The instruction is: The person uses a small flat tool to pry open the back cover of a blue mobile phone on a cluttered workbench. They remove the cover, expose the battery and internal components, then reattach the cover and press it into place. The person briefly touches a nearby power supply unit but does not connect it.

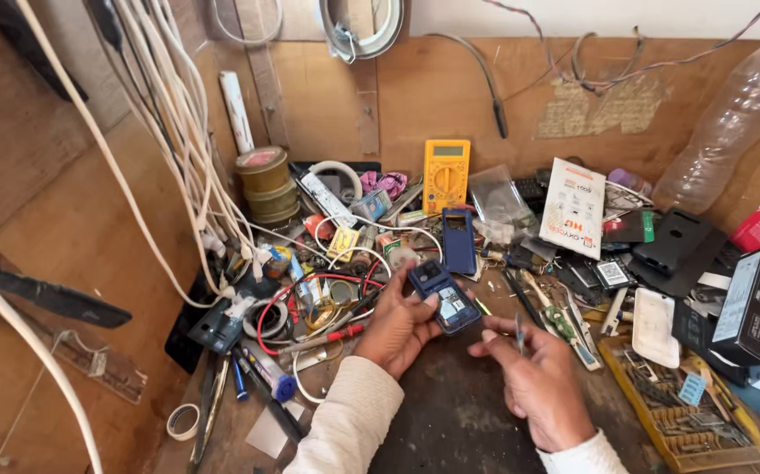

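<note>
The left hand (397, 326) is cradling a small blue phone body (444, 297) above the middle of the bench (450, 421), its grip closed around the lower end with the thumb pressing along the near edge and the fingers wrapping underneath. The phone's open back is facing up, and its long axis is running from about ten o'clock down to four o'clock, so the free end is pointing toward the right hand (538, 386). That hand is hovering just beside it, at roughly four o'clock from the phone, and is pinching a thin dark tool (519, 332) upright between thumb and forefinger; the grip is nearly shut on the shaft, and the tip is too small to make out. Tool and phone are sitting near each other but apart, with bare bench showing between them. A second blue cover (459, 239) is lying at twelve o'clock from the held phone, just below a yellow multimeter (447, 174). A tray of small parts (687, 412) is lying at three o'clock from the right hand.
</note>
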Available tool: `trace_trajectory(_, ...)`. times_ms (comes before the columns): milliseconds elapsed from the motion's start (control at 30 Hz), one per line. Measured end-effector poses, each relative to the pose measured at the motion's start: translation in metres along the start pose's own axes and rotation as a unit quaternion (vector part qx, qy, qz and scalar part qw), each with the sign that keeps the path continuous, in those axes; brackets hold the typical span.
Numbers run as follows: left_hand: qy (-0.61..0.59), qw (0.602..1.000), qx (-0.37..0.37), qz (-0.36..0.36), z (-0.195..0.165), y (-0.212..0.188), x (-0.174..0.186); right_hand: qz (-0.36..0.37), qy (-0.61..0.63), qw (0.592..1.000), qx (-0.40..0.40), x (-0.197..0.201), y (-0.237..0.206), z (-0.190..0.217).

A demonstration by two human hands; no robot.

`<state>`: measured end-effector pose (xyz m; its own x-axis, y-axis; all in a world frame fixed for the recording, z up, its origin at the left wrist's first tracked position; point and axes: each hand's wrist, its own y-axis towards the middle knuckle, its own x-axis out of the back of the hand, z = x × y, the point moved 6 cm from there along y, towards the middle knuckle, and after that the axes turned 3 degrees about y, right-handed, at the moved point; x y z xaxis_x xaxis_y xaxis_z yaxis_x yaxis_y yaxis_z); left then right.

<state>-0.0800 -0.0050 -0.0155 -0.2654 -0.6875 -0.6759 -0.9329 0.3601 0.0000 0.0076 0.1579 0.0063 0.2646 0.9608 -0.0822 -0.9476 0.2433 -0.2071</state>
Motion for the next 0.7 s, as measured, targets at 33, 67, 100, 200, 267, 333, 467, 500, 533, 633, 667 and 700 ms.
trace_trajectory(33, -0.013, 1.0, -0.002, 0.006, 0.001, -0.001, 0.0, 0.005, 0.006, 1.0, -0.004, -0.001, -0.001, -0.002)
trace_trajectory(67, -0.015, 1.0, 0.007, -0.001, 0.005, -0.003, 0.001, 0.01, 0.012, 1.0, -0.005, -0.001, -0.004, -0.005)
trace_trajectory(100, -0.015, 1.0, 0.011, -0.003, 0.005, -0.002, 0.002, 0.016, 0.02, 1.0, 0.002, -0.003, -0.002, -0.004)
trace_trajectory(200, -0.027, 0.999, 0.02, -0.01, 0.006, -0.003, 0.002, 0.028, 0.032, 0.999, 0.009, -0.007, -0.001, -0.002)
trace_trajectory(267, -0.033, 0.999, 0.023, -0.012, 0.005, -0.005, 0.002, 0.026, 0.032, 0.999, 0.01, -0.008, -0.002, -0.001)
trace_trajectory(333, -0.034, 0.999, 0.02, -0.012, 0.003, -0.004, 0.0, 0.021, 0.027, 0.999, 0.013, -0.009, -0.002, 0.002)
trace_trajectory(467, -0.033, 0.999, 0.022, -0.025, 0.002, -0.005, -0.002, 0.025, 0.022, 0.999, 0.025, -0.011, -0.004, 0.009)
trace_trajectory(500, -0.032, 0.999, 0.025, -0.028, 0.003, -0.006, -0.002, 0.027, 0.019, 0.999, 0.027, -0.012, -0.005, 0.011)
trace_trajectory(533, -0.03, 0.999, 0.026, -0.031, 0.003, -0.006, -0.001, 0.03, 0.017, 0.999, 0.031, -0.014, -0.005, 0.012)
trace_trajectory(633, -0.032, 0.999, 0.02, -0.025, 0.002, -0.005, -0.002, 0.029, 0.022, 0.999, 0.03, -0.016, -0.005, 0.015)
trace_trajectory(667, -0.034, 0.999, 0.02, -0.025, 0.003, -0.004, -0.002, 0.033, 0.025, 0.999, 0.033, -0.017, -0.005, 0.015)
trace_trajectory(700, -0.037, 0.999, 0.022, -0.025, 0.003, -0.003, -0.002, 0.035, 0.028, 0.998, 0.036, -0.018, -0.005, 0.015)
